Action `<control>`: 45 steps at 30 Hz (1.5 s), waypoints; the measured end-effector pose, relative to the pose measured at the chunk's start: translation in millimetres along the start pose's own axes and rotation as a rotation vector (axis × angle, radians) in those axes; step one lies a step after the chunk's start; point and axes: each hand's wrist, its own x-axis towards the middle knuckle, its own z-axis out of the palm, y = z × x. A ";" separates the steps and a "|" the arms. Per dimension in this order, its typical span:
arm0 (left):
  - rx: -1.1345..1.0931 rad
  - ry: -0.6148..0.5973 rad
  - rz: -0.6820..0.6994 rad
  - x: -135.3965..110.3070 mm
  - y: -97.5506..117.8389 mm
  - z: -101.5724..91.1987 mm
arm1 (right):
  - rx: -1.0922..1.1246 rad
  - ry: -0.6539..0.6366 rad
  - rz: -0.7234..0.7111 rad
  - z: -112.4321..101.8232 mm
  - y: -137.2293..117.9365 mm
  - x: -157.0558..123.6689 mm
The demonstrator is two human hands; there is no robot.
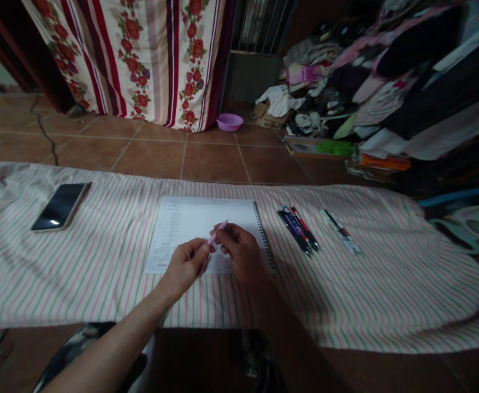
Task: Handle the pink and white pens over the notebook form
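A slim pink pen [218, 232] is held tilted between my two hands, over the notebook. My left hand [189, 260] pinches its lower end with thumb and fingers. The fingers of my right hand [241, 248] are closed about its upper part. Beneath them lies a spiral notebook [206, 212] with printed text down its left side and black coils along the right edge. My hands and forearms cover part of the page.
Right of the notebook lie several pens [299, 229] in a bunch, then a pale green pen-like item [341, 232]. A phone [61, 207] rests at the left on the striped cloth [112, 262]. Beyond are a purple basin [229, 122], a floral curtain [157, 65] and piled clothes [346, 76].
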 end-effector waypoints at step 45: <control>0.614 0.212 0.226 -7.0 -2.9 0.0 | 0.219 0.106 0.119 -0.8 -1.0 -1.2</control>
